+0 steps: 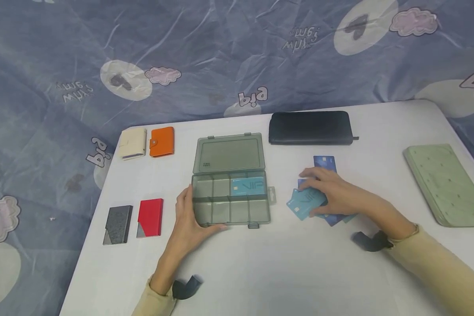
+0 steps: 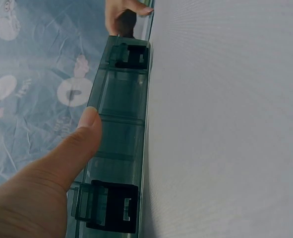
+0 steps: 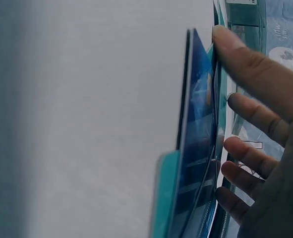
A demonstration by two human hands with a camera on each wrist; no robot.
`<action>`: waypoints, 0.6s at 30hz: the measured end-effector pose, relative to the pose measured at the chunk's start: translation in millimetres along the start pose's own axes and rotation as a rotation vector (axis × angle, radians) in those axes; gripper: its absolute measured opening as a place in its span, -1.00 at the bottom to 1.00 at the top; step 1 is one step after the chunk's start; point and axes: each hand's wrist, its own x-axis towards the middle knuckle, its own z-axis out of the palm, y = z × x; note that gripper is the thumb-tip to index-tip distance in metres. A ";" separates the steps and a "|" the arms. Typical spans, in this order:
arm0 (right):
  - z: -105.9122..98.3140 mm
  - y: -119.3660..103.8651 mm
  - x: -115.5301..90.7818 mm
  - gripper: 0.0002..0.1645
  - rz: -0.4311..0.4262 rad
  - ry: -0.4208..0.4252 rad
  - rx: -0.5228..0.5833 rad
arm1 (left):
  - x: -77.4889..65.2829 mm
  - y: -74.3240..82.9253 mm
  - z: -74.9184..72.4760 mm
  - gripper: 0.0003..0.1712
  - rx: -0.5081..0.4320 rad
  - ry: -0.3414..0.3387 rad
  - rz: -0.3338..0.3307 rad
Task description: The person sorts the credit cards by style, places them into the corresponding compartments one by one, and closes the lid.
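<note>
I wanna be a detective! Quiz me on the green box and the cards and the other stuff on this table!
1. True or false: the green box has its lid open.
2. Pick one. Which lies nearest to the red case?
A) the orange wallet
B) the gray case
C) the black wallet
3. Fill the gap: the ____ hand is touching the loose cards.

Key: 1. True. 2. B. 3. Right; the right hand is on them.
</note>
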 end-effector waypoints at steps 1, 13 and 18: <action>-0.2 0.0 -0.2 -0.24 0.005 -0.004 -0.002 | -0.1 -0.4 0.2 0.45 0.000 0.000 0.001; 0.7 2.2 0.9 -0.30 0.070 -0.025 0.046 | -0.2 -1.2 0.2 0.46 0.000 -0.004 -0.015; 2.1 3.5 0.2 -0.32 0.044 0.016 0.032 | -0.4 -1.2 0.5 0.46 0.008 -0.005 -0.013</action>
